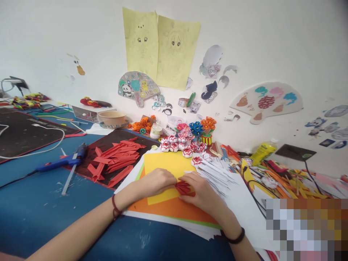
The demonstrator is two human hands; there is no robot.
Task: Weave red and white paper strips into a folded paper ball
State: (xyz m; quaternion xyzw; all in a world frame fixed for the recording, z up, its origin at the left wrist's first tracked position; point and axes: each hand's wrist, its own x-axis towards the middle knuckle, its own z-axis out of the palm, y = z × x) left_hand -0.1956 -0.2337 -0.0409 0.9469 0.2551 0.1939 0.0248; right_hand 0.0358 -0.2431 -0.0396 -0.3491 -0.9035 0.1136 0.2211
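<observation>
- The grip of both hands is closed on a small folded red paper piece (184, 188): it is pinched between the fingertips of the left hand (156, 182) and the right hand (201, 192), low over a yellow sheet (163, 165).
- The red paper piece is judged light, thin and easily creased or torn; it is best held at its folded edges with fingertips only, lightly pressed.
- The yellow sheet is laid atop a stack of coloured paper (174, 212), orange and white below, on the blue counter (40, 214).
- Just left, loose red paper strips (116, 159) are heaped on a dark mat; beside them a blue glue gun (61, 162) is lying.
- Behind, finished red-and-white paper flowers (176, 145) are clustered near the wall.
- A small striped pot (206, 139) is filled with orange paper blooms; a round beige bowl (112, 118) is set further left, its contents hidden.
</observation>
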